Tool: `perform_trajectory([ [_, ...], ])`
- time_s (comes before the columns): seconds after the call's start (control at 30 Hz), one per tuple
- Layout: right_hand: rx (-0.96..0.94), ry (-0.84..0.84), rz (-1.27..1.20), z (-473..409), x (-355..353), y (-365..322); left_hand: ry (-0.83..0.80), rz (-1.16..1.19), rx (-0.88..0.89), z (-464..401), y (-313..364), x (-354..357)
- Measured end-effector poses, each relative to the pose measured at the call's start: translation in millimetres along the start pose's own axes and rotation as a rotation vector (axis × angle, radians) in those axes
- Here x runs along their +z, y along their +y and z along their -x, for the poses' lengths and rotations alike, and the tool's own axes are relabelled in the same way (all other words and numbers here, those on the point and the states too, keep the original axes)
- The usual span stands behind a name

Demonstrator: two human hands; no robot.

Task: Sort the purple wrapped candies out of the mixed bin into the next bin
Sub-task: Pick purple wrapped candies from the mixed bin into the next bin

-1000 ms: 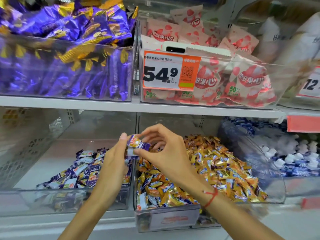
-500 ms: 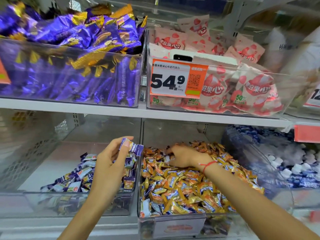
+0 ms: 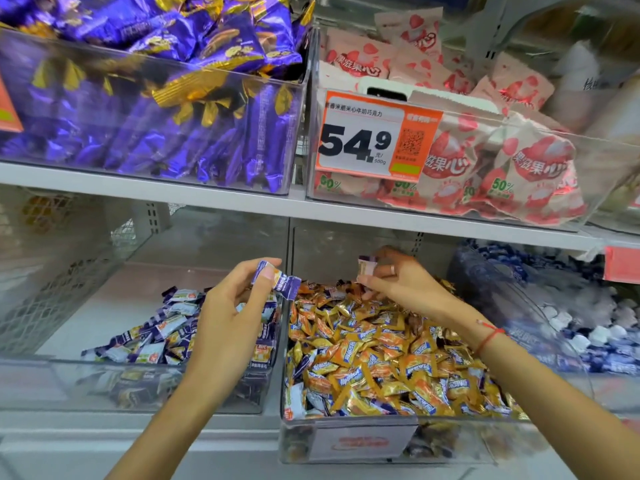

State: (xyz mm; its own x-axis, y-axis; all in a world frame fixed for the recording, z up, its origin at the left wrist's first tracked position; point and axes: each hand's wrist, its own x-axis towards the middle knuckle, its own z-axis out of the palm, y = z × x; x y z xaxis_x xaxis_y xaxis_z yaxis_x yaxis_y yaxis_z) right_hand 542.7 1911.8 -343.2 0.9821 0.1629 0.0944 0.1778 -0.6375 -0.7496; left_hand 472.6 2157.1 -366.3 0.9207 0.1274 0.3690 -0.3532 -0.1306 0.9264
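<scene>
Candy in purple wrapping sits in both hands at the centre of the frame. We see the left hand [image 3: 239, 299] pinching one purple candy [image 3: 277, 277] between thumb and curled fingers, held just above the wall shared by the two lower bins. To its right, the right hand [image 3: 401, 282] has its fingers curled round a second candy [image 3: 367, 265], whose purple and pale end sticks out above the fingertips; a ring shows on one finger and a red string circles the wrist [image 3: 488, 336]. That hand hovers over the back of the mixed bin [image 3: 346, 441], lower centre, which is heaped with orange and gold candies [image 3: 391, 362] and a few purple ones near its front left corner. Just beside it, lower left, the next bin [image 3: 52, 379] is clear plastic and holds a loose pile of purple and white candies [image 3: 162, 327] on its right side. On the shelf above, upper left, we see a bin of large purple and gold packets [image 3: 194, 98]. Upper right holds pink packets [image 3: 502, 174] behind an orange price tag [image 3: 377, 136] reading 54.9. At the lower right edge a bin of blue and white sweets [image 3: 588, 323] appears blurred.
</scene>
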Motion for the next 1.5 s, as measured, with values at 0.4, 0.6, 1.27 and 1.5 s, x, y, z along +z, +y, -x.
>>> perform_trajectory([
  [0.4, -0.079, -0.210, 0.980, -48.5, 42.3, -8.0, 0.028, 0.012, -0.024, -0.9, 1.8, -0.3],
  [0.6, -0.010, 0.082, 0.041, 2.8, 21.8, -11.5, -0.022, 0.005, -0.043, -3.6, -0.5, -13.4],
  [1.27, -0.361, 0.028, 0.428, 17.5, 91.6, -101.6, 0.060, -0.652, -0.050, -16.6, -18.6, -68.7],
  [1.5, -0.194, 0.344, 0.441, 95.4, 3.5, -10.3, -0.026, -0.391, 0.299, 9.8, 16.3, -11.2],
])
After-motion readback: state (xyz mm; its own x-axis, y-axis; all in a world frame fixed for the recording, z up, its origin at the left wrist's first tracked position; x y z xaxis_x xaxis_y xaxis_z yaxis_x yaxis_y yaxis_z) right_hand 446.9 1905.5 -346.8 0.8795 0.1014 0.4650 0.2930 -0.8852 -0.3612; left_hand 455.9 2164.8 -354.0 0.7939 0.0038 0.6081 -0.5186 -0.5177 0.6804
